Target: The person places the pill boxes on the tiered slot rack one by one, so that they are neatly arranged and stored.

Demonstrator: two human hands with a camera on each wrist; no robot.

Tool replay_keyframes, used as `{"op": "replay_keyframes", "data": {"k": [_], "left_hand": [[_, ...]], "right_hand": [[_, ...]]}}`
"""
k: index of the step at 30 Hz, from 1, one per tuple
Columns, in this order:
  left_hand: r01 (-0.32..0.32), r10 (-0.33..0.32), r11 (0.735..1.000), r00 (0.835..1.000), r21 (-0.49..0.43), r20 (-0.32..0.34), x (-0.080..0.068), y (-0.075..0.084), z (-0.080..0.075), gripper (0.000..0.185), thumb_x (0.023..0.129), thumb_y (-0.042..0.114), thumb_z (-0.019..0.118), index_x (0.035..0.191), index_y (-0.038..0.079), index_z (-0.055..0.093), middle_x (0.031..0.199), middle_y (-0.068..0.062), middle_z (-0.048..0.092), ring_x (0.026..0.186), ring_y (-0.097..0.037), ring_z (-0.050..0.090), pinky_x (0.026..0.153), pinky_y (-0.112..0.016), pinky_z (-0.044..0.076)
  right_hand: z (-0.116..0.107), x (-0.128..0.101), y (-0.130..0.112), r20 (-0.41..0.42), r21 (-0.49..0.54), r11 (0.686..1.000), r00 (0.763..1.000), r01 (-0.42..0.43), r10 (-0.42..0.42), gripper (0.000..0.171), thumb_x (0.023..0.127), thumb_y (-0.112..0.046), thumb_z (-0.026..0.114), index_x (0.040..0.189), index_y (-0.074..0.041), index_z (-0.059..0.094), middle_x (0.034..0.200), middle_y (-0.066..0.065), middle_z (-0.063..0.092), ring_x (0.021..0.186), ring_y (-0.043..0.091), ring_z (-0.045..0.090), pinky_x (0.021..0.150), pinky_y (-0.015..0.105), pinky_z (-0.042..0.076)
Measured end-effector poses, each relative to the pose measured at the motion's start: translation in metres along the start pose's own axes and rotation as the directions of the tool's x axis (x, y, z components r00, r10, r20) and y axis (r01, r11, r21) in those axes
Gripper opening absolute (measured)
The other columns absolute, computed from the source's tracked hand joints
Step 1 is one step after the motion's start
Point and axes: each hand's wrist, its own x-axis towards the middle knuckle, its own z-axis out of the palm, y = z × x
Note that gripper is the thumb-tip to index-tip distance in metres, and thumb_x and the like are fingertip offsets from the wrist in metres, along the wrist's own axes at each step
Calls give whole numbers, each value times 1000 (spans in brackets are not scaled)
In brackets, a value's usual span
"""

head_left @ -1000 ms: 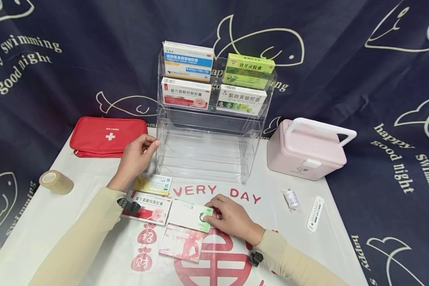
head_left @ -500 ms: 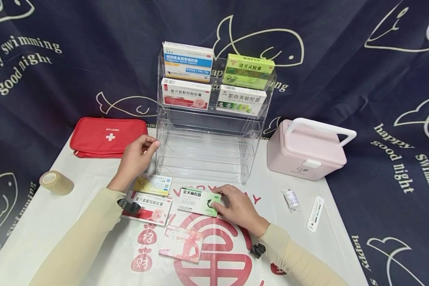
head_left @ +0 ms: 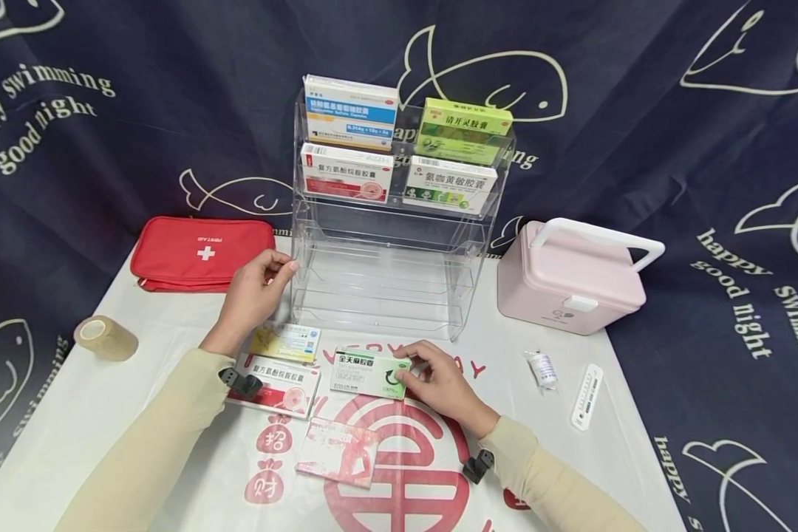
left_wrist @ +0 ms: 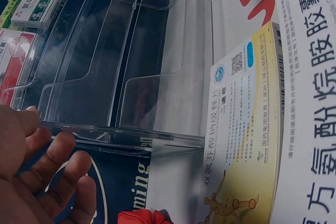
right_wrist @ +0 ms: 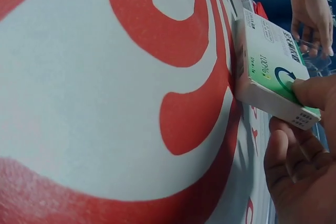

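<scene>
My right hand point(head_left: 442, 384) pinches the right end of a white and green medicine box point(head_left: 369, 373), thumb on its printed face and fingers beneath. In the right wrist view this box point(right_wrist: 273, 61) is tilted, its lower edge close over the tablecloth. At the left side of a clear acrylic display rack point(head_left: 379, 295), my left hand point(head_left: 256, 292) holds the side edge between thumb and forefinger; its other fingers point(left_wrist: 79, 182) curl loosely outside the wall. Below that hand lie a yellow and white box point(head_left: 286, 343) and a red and white box point(head_left: 279, 388). A pink box point(head_left: 339, 452) lies nearer.
Upper rack tiers hold a blue and white box point(head_left: 350, 114), a lime-green box point(head_left: 465, 131) and two white boxes. A red first-aid pouch point(head_left: 199, 251) and tape roll point(head_left: 106, 338) stand left. Right are a pink case point(head_left: 572, 281), a wrapped bandage roll point(head_left: 541, 371) and a white strip point(head_left: 587, 397).
My right hand has drawn the white and green box up and rightward, away from the pink box, and its lettered face now shows clearly. The left hand stays at the rack's side.
</scene>
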Motion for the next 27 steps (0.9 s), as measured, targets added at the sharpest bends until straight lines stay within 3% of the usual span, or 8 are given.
{"op": "replay_keyframes", "data": {"k": [7, 14, 20, 27], "left_hand": [[9, -9, 1000, 1000, 9, 2, 0, 0, 0, 27, 102, 29, 64, 114, 5, 66, 99, -12, 65, 88, -26, 55, 79, -40, 42], [14, -15, 1000, 1000, 15, 8, 1, 1, 0, 29, 102, 32, 63, 114, 5, 65, 99, -12, 65, 88, -26, 55, 79, -40, 43], [10, -10, 1000, 1000, 14, 7, 0, 2, 0, 29, 102, 32, 63, 114, 5, 65, 100, -12, 65, 88, -26, 55, 79, -40, 43], [1, -1, 1000, 1000, 5, 4, 0, 1, 0, 28, 102, 30, 64, 114, 4, 66, 98, -12, 65, 87, -26, 54, 79, -40, 42]], "right_hand": [[-1, 7, -18, -77, 31, 998, 996, 52, -49, 27, 86, 5, 78, 110, -3, 69, 102, 9, 66, 69, 26, 56, 55, 35, 48], [-5, 11, -30, -77, 64, 990, 990, 127, -122, 28, 84, 13, 75, 107, 0, 66, 103, 14, 64, 71, 21, 54, 57, 35, 49], [-2, 9, -16, -50, 105, 982, 988, 154, -149, 27, 85, 12, 75, 106, -1, 65, 109, 19, 64, 74, 29, 54, 58, 49, 49], [0, 4, 10, -2, 114, 987, 993, 116, -117, 29, 88, -1, 78, 112, -13, 66, 116, 7, 65, 82, 26, 58, 64, 46, 52]]}}
